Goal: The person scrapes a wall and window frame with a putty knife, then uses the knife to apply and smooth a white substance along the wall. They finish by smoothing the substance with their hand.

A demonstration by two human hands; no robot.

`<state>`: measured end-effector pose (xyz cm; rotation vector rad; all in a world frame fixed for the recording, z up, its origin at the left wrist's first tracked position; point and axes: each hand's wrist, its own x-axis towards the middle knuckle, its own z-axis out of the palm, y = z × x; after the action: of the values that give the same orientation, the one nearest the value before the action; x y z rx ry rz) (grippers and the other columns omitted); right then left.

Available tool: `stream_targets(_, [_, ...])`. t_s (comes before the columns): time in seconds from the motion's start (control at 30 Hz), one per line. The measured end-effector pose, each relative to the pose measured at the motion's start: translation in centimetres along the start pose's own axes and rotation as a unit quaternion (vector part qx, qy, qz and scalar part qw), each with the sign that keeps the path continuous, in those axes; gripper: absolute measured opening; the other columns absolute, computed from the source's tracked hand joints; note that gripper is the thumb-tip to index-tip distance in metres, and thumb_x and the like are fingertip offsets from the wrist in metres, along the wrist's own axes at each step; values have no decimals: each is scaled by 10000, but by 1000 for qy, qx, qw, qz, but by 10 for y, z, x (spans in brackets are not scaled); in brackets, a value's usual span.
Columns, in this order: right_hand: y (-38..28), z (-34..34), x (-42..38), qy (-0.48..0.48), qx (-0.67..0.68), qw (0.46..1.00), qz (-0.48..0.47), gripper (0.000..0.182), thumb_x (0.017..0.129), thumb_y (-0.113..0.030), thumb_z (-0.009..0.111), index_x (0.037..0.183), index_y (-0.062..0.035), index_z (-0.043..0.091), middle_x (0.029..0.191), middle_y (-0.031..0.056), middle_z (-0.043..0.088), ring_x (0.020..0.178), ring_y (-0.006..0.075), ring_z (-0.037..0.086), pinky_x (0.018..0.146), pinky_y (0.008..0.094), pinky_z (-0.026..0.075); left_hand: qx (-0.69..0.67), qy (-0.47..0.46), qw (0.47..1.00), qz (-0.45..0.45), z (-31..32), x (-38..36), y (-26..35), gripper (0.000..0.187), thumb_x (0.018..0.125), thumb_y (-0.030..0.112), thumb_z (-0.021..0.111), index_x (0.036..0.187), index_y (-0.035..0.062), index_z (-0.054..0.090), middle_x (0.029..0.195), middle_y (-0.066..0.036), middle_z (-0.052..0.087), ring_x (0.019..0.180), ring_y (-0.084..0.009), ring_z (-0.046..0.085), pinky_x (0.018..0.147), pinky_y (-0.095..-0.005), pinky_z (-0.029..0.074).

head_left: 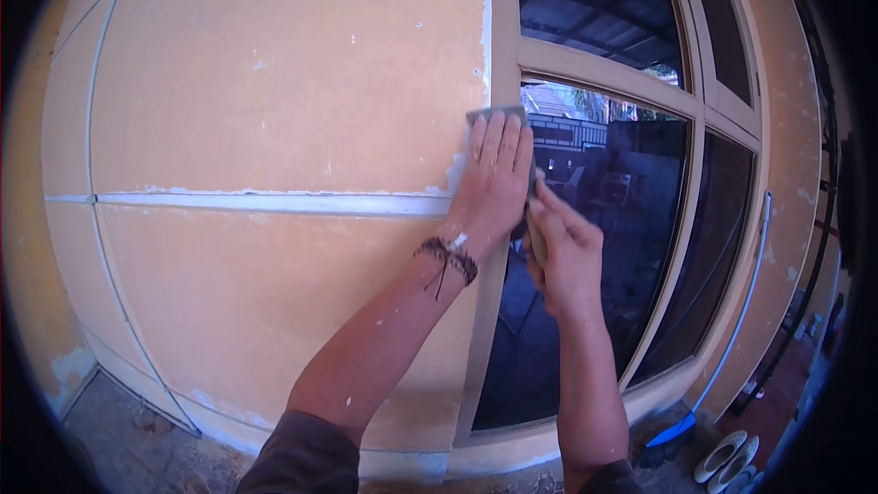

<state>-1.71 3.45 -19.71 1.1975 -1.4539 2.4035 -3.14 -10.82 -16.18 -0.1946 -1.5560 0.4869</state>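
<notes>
My left hand (497, 169) lies with its fingers stretched flat on the grey blade of a scraper (497, 113), pressing it to the wall edge beside the window frame. Most of the blade is under those fingers; its top edge and right side show. My right hand (569, 252) is closed round the scraper's light handle, just below and right of the left hand, in front of the window glass. Around this spot the peach-painted wall (293, 119) has a ragged white strip along its edge. A dark braided bracelet (446, 259) circles my left wrist.
A white-patched horizontal ledge (274, 202) crosses the wall. Right of my hands stands the framed window (613, 210), its glass reflecting a yard. A blue-handled tool (672, 430) leans at lower right, near pale shoes (727, 457). Thin pipes (93, 128) run down the left wall.
</notes>
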Motion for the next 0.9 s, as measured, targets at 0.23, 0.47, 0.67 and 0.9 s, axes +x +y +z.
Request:
stream_targets(0.23, [-9,-19,-3,-30,-50,998,23,366,931,-183,543,1280,-78,577,643,10,542,389,43,416,328,187,294,12,-39,999,-24,-6,-1,15,527,840,172,570,1292,-75,454,1325,-266,463,1293,-396,399,1123,-500,256])
stream_targets(0.47, [-23,-17,-3,-23,-5,999,31,334,927,-124,572,1245,-26,593,630,-16,529,436,12,386,375,187,299,8,-44,998,-31,-11,6,18,513,854,174,565,1291,-72,459,1326,-262,464,1305,-396,385,1119,-502,266])
stream_targets(0.67, [12,-9,-11,-15,-29,998,-48,317,933,-99,562,1228,14,591,675,-20,559,607,23,472,544,200,408,2,-24,1000,-10,-12,-9,11,507,862,190,604,1294,-42,474,1335,-232,471,1312,-377,384,1117,-499,273])
stream_targets(0.9, [12,-2,-14,-1,-40,998,-41,331,922,-91,563,1229,28,582,672,-13,558,594,26,450,544,200,401,-16,-26,1000,-5,-13,-15,9,527,842,191,637,1289,-39,480,1339,-226,470,1304,-374,395,1111,-501,280])
